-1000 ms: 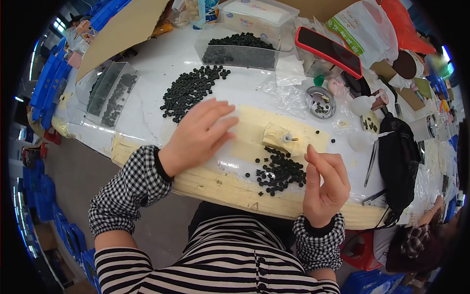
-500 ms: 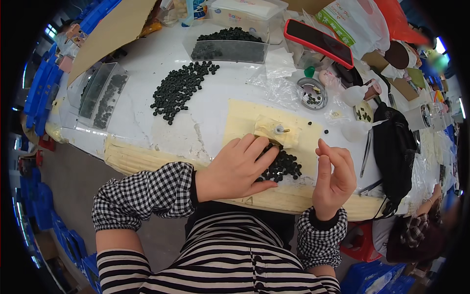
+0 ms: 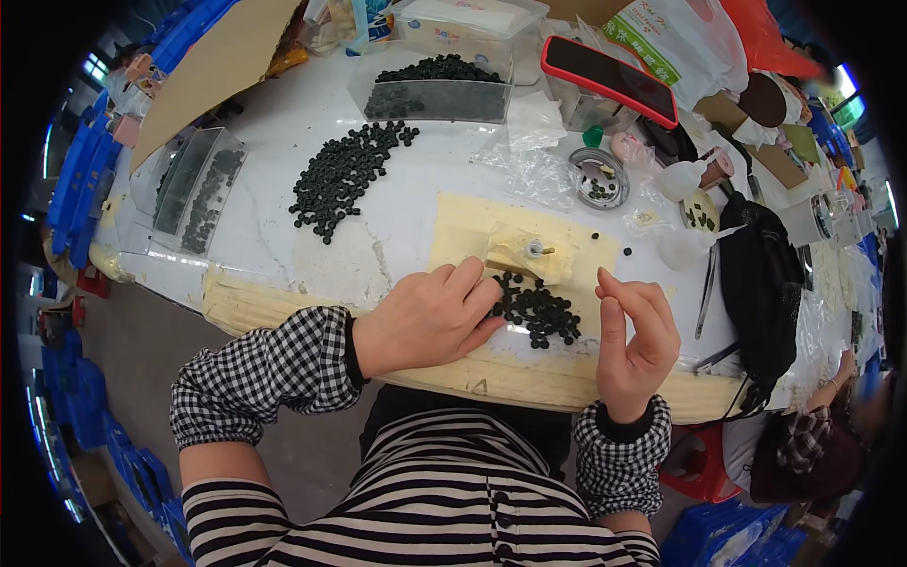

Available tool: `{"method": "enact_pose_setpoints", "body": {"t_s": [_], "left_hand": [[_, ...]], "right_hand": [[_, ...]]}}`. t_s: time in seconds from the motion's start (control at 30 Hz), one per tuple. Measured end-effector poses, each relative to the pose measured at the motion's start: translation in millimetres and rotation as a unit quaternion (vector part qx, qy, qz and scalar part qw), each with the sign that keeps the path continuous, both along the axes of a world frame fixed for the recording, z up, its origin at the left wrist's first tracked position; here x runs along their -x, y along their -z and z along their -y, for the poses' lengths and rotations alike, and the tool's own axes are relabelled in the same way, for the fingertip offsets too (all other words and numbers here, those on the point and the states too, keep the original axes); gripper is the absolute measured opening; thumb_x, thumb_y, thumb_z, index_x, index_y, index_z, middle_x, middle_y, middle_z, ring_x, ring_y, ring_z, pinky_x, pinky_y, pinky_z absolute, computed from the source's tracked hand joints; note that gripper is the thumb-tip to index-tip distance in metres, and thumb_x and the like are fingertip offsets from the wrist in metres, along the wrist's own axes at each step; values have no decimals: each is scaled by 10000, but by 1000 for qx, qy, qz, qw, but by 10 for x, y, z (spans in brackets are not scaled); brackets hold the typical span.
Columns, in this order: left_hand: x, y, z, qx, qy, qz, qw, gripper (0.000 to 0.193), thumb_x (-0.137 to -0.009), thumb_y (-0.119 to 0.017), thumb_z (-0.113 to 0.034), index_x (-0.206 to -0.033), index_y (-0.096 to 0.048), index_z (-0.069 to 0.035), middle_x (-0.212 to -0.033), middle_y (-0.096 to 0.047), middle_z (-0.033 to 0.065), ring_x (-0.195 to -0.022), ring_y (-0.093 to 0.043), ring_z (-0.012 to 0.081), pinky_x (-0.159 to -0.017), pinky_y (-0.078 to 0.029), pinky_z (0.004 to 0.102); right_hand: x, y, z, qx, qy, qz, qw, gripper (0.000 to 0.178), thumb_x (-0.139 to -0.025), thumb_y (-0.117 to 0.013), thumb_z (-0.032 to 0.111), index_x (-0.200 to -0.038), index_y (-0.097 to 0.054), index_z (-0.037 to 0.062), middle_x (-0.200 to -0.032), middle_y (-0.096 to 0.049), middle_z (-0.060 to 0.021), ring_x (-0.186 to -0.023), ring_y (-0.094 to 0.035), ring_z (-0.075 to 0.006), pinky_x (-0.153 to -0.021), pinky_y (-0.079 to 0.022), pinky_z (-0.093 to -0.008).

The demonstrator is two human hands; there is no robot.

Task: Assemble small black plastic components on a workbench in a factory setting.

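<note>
My left hand (image 3: 430, 317) is at the left edge of a small pile of black round pieces (image 3: 543, 317). Its fingers are curled in toward the thumb, and whatever lies between them is hidden. To the right of the pile my right hand (image 3: 641, 345) is raised with thumb and forefinger brought close together. Anything held at those tips is too small to make out. Just beyond the pile stands a pale yellow taped block (image 3: 510, 248) with a short metal pin sticking out. It rests on a yellow sheet (image 3: 458, 222).
A larger spread of black pieces (image 3: 340, 180) lies left of centre. Behind it is a clear bin of black pieces (image 3: 435, 99), with another clear bin (image 3: 198, 194) at the left. A red-cased phone (image 3: 609, 80), a round tin (image 3: 598, 178), tweezers (image 3: 707, 293) and a black bag (image 3: 761, 283) fill the right.
My left hand has drawn back left off the pile, its fingers now curled together, uncovering more black pieces. My right hand has shifted only slightly left, in the same pose.
</note>
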State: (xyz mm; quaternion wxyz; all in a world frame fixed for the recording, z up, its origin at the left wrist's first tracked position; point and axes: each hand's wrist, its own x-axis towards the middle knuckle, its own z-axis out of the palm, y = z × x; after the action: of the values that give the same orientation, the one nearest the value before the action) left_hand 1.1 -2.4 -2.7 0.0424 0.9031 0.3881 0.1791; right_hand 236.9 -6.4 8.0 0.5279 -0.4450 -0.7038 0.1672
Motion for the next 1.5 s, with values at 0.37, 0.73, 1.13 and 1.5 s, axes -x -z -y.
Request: {"method": "enact_pose_setpoints", "body": {"t_s": [0.37, 0.73, 1.13, 1.5], "left_hand": [[74, 43, -35, -48, -14, -37, 998, 213, -842, -669, -205, -812, -526, -50, -714, -466, 60, -480, -502, 182, -429, -424, 302], [75, 38, -87, -7, -5, 103, 995, 264, -909, -621, -240, -754, -498, -65, -639, -474, 54, -464, -488, 141, -422, -410, 268], [343, -100, -262, 608, -139, 716, 313, 268, -1010, -418, -283, -812, -438, -104, -719, -448, 4, -423, -327, 60, -379, -272, 192], [576, -110, -265, 558, -70, 764, 316, 214, -984, -408, -230, -871, -486, -65, -777, -481, 36, -491, -370, 72, -431, -317, 196]], "right_hand": [[32, -16, 10, 13, -4, 6, 1000, 236, -823, -647, -65, -1043, -710, -10, -824, -635, -89, -721, -585, -160, -665, -457, -250], [69, -32, 36, -5, -21, 27, 999, 260, -795, -662, -72, -1041, -713, -5, -808, -625, -87, -706, -566, -175, -651, -449, -261], [267, -109, 68, -19, -76, 49, 996, 280, -751, -697, -66, -1020, -715, 8, -784, -621, -75, -674, -553, -195, -595, -438, -281], [1000, 92, 215, -65, -197, 244, 947, 319, -725, -650, 42, -1043, -665, 28, -939, -608, -70, -802, -579, -207, -659, -486, -317]]}}
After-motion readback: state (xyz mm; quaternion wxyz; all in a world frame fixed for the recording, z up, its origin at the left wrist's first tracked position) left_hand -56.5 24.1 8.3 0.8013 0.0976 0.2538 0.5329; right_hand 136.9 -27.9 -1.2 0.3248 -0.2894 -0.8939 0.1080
